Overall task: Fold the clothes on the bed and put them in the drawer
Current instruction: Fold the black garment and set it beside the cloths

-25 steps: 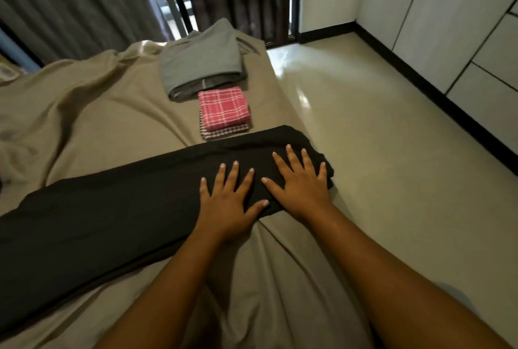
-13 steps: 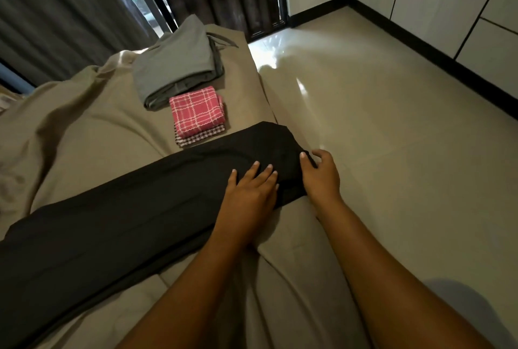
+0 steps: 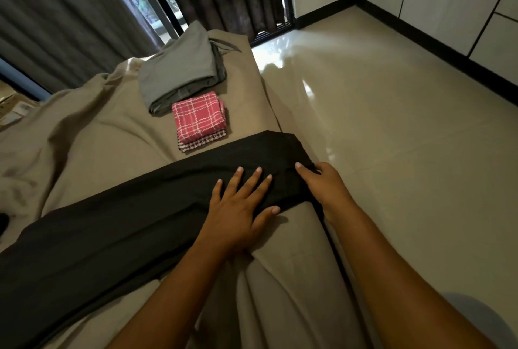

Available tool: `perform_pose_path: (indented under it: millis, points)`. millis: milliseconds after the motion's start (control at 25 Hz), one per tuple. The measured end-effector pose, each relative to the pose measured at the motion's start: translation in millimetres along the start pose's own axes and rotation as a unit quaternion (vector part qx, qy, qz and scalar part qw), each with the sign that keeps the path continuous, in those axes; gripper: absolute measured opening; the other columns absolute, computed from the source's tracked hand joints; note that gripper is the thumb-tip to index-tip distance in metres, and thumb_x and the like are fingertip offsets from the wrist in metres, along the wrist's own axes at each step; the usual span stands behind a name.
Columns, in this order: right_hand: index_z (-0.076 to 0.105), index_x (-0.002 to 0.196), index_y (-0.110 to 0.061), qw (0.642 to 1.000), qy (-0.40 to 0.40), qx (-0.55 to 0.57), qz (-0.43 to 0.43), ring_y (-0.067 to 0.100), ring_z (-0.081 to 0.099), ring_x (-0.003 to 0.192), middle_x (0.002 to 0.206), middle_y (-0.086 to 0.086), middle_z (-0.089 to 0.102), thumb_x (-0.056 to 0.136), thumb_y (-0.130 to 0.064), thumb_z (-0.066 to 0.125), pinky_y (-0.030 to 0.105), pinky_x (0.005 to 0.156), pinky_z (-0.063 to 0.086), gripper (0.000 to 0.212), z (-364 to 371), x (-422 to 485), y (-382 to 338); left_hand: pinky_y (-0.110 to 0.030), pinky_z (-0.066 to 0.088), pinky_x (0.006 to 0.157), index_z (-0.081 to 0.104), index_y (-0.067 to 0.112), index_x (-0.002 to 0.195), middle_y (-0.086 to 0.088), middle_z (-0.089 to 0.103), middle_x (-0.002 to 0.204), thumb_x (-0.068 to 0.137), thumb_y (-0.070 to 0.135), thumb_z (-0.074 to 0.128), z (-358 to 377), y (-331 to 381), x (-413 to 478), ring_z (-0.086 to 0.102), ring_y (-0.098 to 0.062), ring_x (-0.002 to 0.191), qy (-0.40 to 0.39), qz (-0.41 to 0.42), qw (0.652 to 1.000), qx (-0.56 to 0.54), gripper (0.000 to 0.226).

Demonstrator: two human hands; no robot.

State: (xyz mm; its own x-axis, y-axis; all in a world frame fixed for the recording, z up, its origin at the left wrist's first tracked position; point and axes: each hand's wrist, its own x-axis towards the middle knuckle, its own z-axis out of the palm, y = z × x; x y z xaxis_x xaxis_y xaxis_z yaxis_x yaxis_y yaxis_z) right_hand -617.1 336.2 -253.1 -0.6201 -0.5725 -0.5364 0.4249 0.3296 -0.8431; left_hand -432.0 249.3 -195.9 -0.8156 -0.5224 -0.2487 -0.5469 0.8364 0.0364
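Left hand [image 3: 238, 208], spread, pressing flat on black garment [image 3: 126, 222]; right hand [image 3: 322, 184] pinching its end at right edge of bed [image 3: 112, 138]

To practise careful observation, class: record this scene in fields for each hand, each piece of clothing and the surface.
left hand: flat on the black garment, fingers spread
right hand: grips the garment's end, thumb on top
black garment: long strip laid across the bed
grey stack: folded, at the far end
pink cloth: folded, on a checked cloth, beside the grey stack
surface: bed with beige sheet
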Motion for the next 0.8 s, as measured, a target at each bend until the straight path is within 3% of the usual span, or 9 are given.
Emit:
perform_pose_path:
  millis: [160, 280, 400, 480, 560, 640, 720, 760, 800]
  points:
    - [0.069, 0.117, -0.011, 0.994, -0.001, 0.112, -0.001, 0.025, 0.072, 0.098, 0.110, 0.010, 0.074, 0.094, -0.029, 0.073, 0.038, 0.085, 0.061, 0.030, -7.0, 7.8, -7.7, -0.048, -0.017, 0.121, -0.013, 0.049, 0.154, 0.021, -0.023, 0.163, 0.090, 0.082, 0.022, -1.8, -7.8, -11.7, -0.029, -0.010, 0.149, -0.001, 0.003, 1.000, 0.011, 0.080]
    - [0.070, 0.107, -0.014, 0.990, 0.046, 0.127, -0.045, 0.022, 0.071, 0.096, 0.105, 0.007, 0.074, 0.096, -0.029, 0.070, 0.036, 0.083, 0.061, 0.018, -8.2, 11.6, -12.2, -0.043, -0.013, 0.123, -0.009, 0.048, 0.154, 0.021, -0.017, 0.164, 0.090, 0.078, 0.016, 6.8, -21.7, -33.9, -0.023, -0.007, 0.151, 0.031, -0.034, 0.999, -0.013, 0.075]
    - [0.065, 0.122, -0.013, 0.994, 0.077, 0.065, -0.031, 0.022, 0.067, 0.105, 0.120, 0.009, 0.069, 0.095, -0.034, 0.071, 0.041, 0.093, 0.059, 0.035, -4.4, 14.4, -6.8, -0.037, -0.005, 0.125, 0.000, 0.041, 0.155, 0.016, -0.006, 0.165, 0.093, 0.069, 0.017, 17.2, -40.3, -63.3, -0.012, -0.007, 0.153, 0.059, -0.068, 0.996, -0.026, 0.070]
    - [0.052, 0.138, -0.017, 0.992, 0.099, -0.060, -0.045, 0.027, 0.058, 0.120, 0.138, 0.011, 0.056, 0.093, -0.043, 0.070, 0.045, 0.100, 0.054, 0.054, -5.8, 9.0, -3.5, -0.038, 0.000, 0.127, 0.001, 0.035, 0.155, 0.011, -0.004, 0.166, 0.101, 0.055, 0.028, 19.3, -50.8, -73.4, -0.012, -0.007, 0.151, 0.042, -0.094, 0.995, -0.020, 0.064]
    - [0.045, 0.146, -0.021, 0.936, 0.133, -0.263, -0.193, 0.033, 0.042, 0.137, 0.151, 0.011, 0.043, 0.093, -0.051, 0.066, 0.050, 0.107, 0.046, 0.064, -0.7, -7.9, -4.3, -0.043, 0.005, 0.128, 0.005, 0.027, 0.159, 0.005, -0.002, 0.167, 0.106, 0.040, 0.033, 21.3, -54.0, -76.9, -0.013, -0.010, 0.149, 0.001, -0.091, 0.996, 0.004, 0.061]
    - [0.040, 0.152, -0.027, 0.847, 0.062, -0.382, -0.363, 0.029, 0.024, 0.151, 0.163, 0.005, 0.030, 0.096, -0.055, 0.056, 0.052, 0.119, 0.030, 0.065, 20.5, -36.5, -6.9, -0.049, 0.021, 0.123, 0.021, 0.021, 0.159, -0.002, 0.017, 0.166, 0.103, 0.036, 0.027, 23.5, -49.8, -79.1, 0.005, -0.015, 0.150, 0.006, -0.066, 0.997, 0.038, 0.058]
    - [0.025, 0.158, -0.038, 0.767, -0.094, -0.480, -0.415, 0.018, 0.003, 0.157, 0.170, -0.005, 0.012, 0.100, -0.062, 0.040, 0.048, 0.126, 0.010, 0.065, 47.9, -62.4, -0.2, -0.055, 0.043, 0.110, 0.040, 0.020, 0.152, -0.005, 0.042, 0.157, 0.098, 0.041, 0.027, 26.5, -45.3, -84.0, 0.031, -0.020, 0.147, 0.010, -0.034, 0.998, 0.047, 0.059]
    - [0.018, 0.159, -0.040, 0.719, -0.135, -0.541, -0.415, 0.015, -0.002, 0.157, 0.170, -0.007, 0.007, 0.100, -0.066, 0.029, 0.049, 0.127, 0.005, 0.065, 57.9, -69.2, 8.0, -0.056, 0.041, 0.111, 0.036, 0.025, 0.154, -0.002, 0.038, 0.160, 0.099, 0.046, 0.025, 26.4, -47.1, -85.6, 0.029, -0.020, 0.148, 0.010, -0.013, 0.999, 0.050, 0.059]
    - [0.014, 0.159, -0.041, 0.679, -0.137, -0.593, -0.411, 0.017, -0.004, 0.157, 0.171, -0.006, 0.005, 0.100, -0.069, 0.020, 0.051, 0.126, 0.001, 0.066, 62.5, -71.4, 14.3, -0.055, 0.028, 0.119, 0.021, 0.034, 0.156, 0.005, 0.021, 0.165, 0.100, 0.054, 0.021, 23.8, -50.0, -86.2, 0.014, -0.017, 0.152, 0.000, -0.005, 0.999, 0.042, 0.060]
